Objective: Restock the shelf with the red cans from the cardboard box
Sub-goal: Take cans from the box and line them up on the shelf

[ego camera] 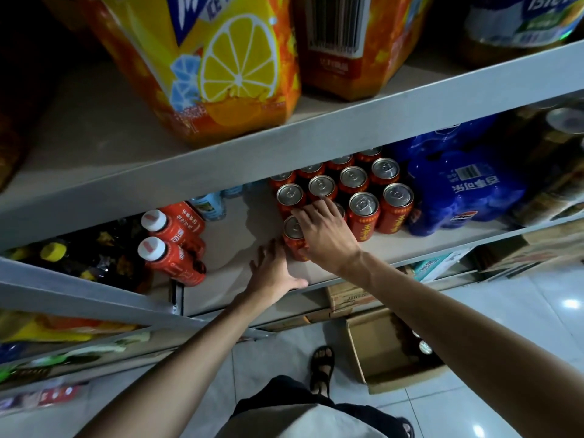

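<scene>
- The shelf [234, 229] that both hands reach into holds the stock. The step in hand looks like seating one more can at the front of the rows.
- Yellow lemon-tea packs [234, 74] sit on the board above the hands, out of the way.
- A blue shrink-wrapped bottle pack [464, 188] sits to the right of the right hand, against the cans, so new cans can probably only go left or forward.
- The cardboard box [376, 349] lies open on the floor below the right forearm. A can top shows inside, so restocking is likely unfinished.
- The block of red cans [363, 191] stands upright just beyond the right hand.
- Two red white-capped bottles [172, 229] are left of the left hand, with bare board between.
- The front red can [294, 230] stands on the board against the block.
- The right hand [325, 235] curls over this can's lid and side, gripping it.
- The left hand [273, 273] lies flat with fingers spread, holding nothing, just beside the can's base. Whether it touches the can is unclear.
- The next move calls for letting go without tipping the can, then reaching down to the box.
</scene>
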`<action>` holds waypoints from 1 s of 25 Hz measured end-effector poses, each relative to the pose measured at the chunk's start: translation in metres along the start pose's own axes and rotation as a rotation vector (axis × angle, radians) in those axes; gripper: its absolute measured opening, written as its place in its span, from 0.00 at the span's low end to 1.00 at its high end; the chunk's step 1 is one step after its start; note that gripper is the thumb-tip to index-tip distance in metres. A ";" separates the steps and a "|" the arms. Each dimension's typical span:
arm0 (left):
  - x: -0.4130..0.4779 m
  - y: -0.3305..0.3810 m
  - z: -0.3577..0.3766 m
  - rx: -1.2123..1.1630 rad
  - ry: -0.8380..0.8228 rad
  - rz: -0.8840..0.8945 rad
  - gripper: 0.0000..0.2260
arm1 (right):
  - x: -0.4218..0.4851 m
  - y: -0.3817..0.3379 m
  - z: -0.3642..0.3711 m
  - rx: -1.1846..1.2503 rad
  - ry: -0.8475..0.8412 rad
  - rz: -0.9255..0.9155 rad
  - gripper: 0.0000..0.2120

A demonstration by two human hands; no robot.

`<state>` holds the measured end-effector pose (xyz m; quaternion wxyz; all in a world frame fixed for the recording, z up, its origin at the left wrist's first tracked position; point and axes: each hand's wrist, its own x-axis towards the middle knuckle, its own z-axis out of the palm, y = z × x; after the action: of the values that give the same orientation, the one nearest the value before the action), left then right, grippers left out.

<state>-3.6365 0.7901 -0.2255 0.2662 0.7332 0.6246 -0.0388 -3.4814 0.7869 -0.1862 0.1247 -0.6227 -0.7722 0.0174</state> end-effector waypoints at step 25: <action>-0.036 0.037 -0.039 0.326 0.034 0.044 0.20 | -0.052 0.018 -0.023 0.074 0.175 0.040 0.29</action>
<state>-3.6204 0.7717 -0.1655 0.1337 0.7807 0.5982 -0.1212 -3.4489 0.7381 -0.1766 0.2142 -0.6320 -0.7447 -0.0058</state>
